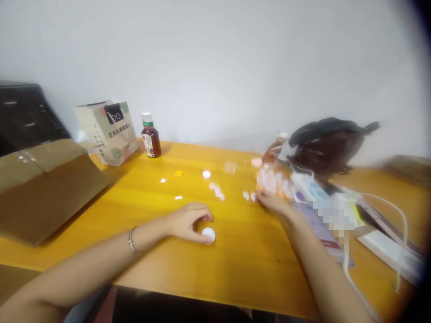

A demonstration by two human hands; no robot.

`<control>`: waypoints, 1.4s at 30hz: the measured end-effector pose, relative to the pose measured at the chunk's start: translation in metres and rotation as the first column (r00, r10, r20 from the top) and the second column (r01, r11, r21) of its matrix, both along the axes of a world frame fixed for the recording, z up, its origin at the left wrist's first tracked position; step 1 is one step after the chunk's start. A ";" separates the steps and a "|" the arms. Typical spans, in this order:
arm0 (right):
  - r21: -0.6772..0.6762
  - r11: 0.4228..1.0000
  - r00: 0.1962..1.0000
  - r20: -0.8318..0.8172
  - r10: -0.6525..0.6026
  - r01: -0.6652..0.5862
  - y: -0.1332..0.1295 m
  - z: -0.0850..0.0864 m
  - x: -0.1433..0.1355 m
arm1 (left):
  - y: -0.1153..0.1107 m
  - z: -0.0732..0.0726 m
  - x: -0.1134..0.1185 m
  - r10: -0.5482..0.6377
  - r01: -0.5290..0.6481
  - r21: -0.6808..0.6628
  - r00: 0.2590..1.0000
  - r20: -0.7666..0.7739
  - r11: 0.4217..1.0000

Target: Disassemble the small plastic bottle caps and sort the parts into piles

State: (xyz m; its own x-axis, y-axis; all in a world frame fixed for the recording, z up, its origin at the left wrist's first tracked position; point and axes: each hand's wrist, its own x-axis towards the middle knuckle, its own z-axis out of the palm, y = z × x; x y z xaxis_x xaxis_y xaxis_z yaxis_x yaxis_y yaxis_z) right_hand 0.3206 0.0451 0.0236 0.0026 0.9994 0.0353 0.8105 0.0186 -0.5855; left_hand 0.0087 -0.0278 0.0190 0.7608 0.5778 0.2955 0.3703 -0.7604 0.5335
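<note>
My left hand (190,223) is over the front middle of the table, its fingers curved and apart. Its thumb tip meets the edge of a small white round disc (209,233), which looks like a bottle cap. To the right, my right hand (274,204) reaches forward with its fingertips low on the tabletop. Those fingertips are blurred, so whether they pinch anything is unclear. Beside them are small shiny whitish pieces (249,196). More such pieces (217,191) lie in a slanting row between the hands. Just beyond my right hand sits a blurred orange-and-white packet (274,180).
A yellow disc (178,173) and a white disc (206,174) lie farther back. A dark red bottle (151,139), a paper bag (117,130) and a cardboard box (50,184) stand left. Another bottle (273,150), a dark bag (332,143) and white cables (404,224) occupy the right.
</note>
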 end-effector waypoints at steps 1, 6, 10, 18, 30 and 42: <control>-0.015 1.000 1.000 0.016 0.000 0.000 0.000 0.001 -0.001 | -0.001 0.001 0.000 -0.022 0.022 0.010 1.000 -0.015 1.000; -0.067 0.998 0.997 0.080 -0.003 0.008 -0.001 0.004 -0.005 | -0.001 0.001 0.003 -0.068 0.072 0.082 0.996 -0.050 0.994; -0.055 0.998 0.994 0.109 -0.006 0.012 0.000 0.002 -0.004 | -0.001 0.001 0.004 -0.075 0.085 0.095 0.992 -0.104 0.992; 0.109 0.994 0.996 0.080 -0.033 0.024 -0.010 0.012 -0.022 | 0.001 0.000 0.005 -0.055 0.061 0.064 0.994 -0.094 0.996; 0.075 0.706 0.705 -0.047 0.708 -0.704 -0.073 0.005 -0.099 | 0.009 -0.010 0.005 -0.013 0.017 0.064 0.998 -0.066 0.998; 0.079 0.691 0.687 -0.072 0.723 -0.719 -0.077 0.006 -0.103 | 0.009 -0.014 0.008 0.046 -0.046 0.015 0.999 -0.019 0.999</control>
State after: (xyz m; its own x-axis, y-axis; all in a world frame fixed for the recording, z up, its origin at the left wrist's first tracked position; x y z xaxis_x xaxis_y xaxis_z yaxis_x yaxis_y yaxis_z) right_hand 0.2171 -0.0321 0.0297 -0.7127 0.6921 0.1142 0.4806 0.6003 -0.6393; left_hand 0.0170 -0.0189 0.0054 0.7394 0.6079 0.2895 0.4154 -0.7502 0.5144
